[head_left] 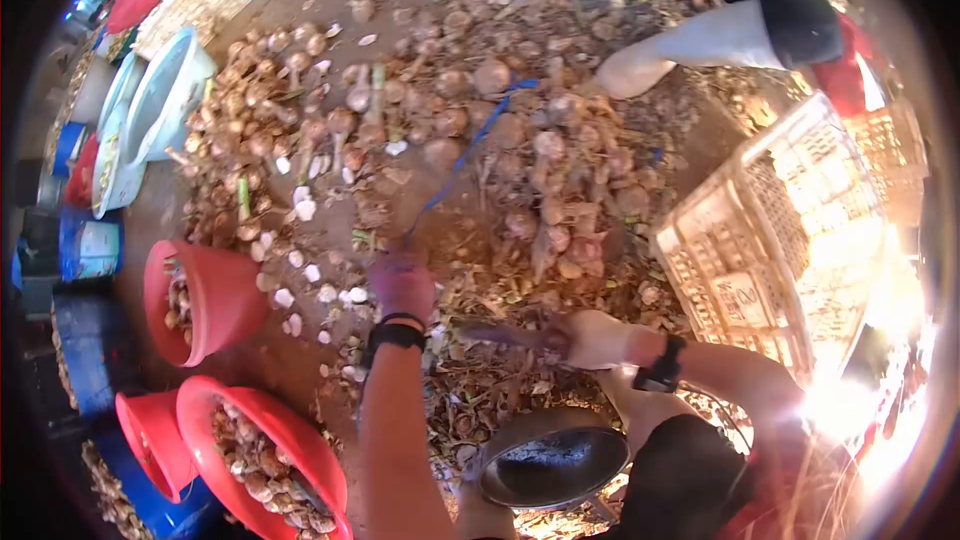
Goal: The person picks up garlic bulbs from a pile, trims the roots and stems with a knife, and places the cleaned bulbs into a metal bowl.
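My left hand [403, 285], in a purplish glove, is closed at the lower end of a blue cord [462, 162]. The cord stretches up and right over a heap of garlic bulbs [545, 185] with dry stalks. In a pale glove, my right hand [597, 340] grips a dark narrow tool [510, 336] that points left, toward the left hand. Its exact kind is not clear. Below the tool lie dry stalk and leaf scraps [490, 390]. White cut bits [325, 293] are scattered left of my left hand.
A dark round pan [553, 460] stands between my legs. Red tubs [225, 305] and a larger red basin [195, 410] holding bulbs are at left, pale blue basins [175, 105] farther up. A slatted plastic crate [740, 270] leans at right. Another person's white boot [690, 45] reaches into the heap.
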### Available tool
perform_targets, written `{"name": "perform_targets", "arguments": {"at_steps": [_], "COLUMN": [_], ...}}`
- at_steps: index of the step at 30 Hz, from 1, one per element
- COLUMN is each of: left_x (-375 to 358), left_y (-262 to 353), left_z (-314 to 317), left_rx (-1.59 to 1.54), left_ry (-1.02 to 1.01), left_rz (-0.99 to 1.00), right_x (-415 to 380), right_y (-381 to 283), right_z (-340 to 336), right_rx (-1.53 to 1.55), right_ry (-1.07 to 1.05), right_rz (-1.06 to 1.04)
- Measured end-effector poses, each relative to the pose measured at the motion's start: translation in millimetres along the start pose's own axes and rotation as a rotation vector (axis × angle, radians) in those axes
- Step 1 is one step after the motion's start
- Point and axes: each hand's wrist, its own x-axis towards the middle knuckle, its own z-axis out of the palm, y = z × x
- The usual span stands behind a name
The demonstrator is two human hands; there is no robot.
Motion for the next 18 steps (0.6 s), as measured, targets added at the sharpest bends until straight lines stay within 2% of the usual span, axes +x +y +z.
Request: {"name": "perform_targets", "arguments": {"at_steps": [1,3,4,5,7,8,9,11,12,13,14,15,17,18], "left_x": [-2,-5,-12,-24,-61,-80,-98,-135,-158,-183,-195,-201,-205,-203], "left_y": [-7,-11,-20,-23,-25,-31,-38,-34,-28,-23,-20,-15,3,8], "left_z": [3,3,10,-10,-41,-39,-37,-60,-53,-47,-42,-38,-44,-56], "left_rx": [0.022,-0.127,-0.228,-0.213,-0.261,-0.337,-0.344,-1.082,-1.104,-1.330,-1.541,-1.554,-1.843,-1.755], "left_ry": [-0.012,-0.091,-0.078,-0.077,-0.070,0.137,0.119,-0.363,-0.393,-0.213,0.000,-0.014,-0.077,-0.133], "left_rz": [-0.024,-0.214,-0.260,-0.276,-0.124,0.016,0.008,-0.266,-0.284,-0.234,-0.174,-0.183,-0.418,-0.431], "right_x": [-11,-18,-17,-17,-17,-18,-18,-14,-9,-4,-5,-5,-5,-9], "right_y": [8,10,11,6,-16,-30,-41,-60,-60,-61,-72,-78,-86,-95], "right_z": [-1,-12,-12,-14,-22,-26,-30,-34,-29,-20,-21,-19,-16,-15], "right_rx": [0.102,0.120,0.162,0.204,0.237,0.270,0.274,0.247,0.240,0.239,0.262,0.263,0.173,0.195], "right_ry": [0.090,0.064,0.098,0.135,0.172,0.223,0.205,0.195,0.244,0.296,0.243,0.233,0.135,0.102], "right_rz": [-0.030,0.047,0.022,0.002,-0.063,-0.106,-0.096,-0.106,-0.211,-0.317,-0.259,-0.242,-0.285,-0.311]}}
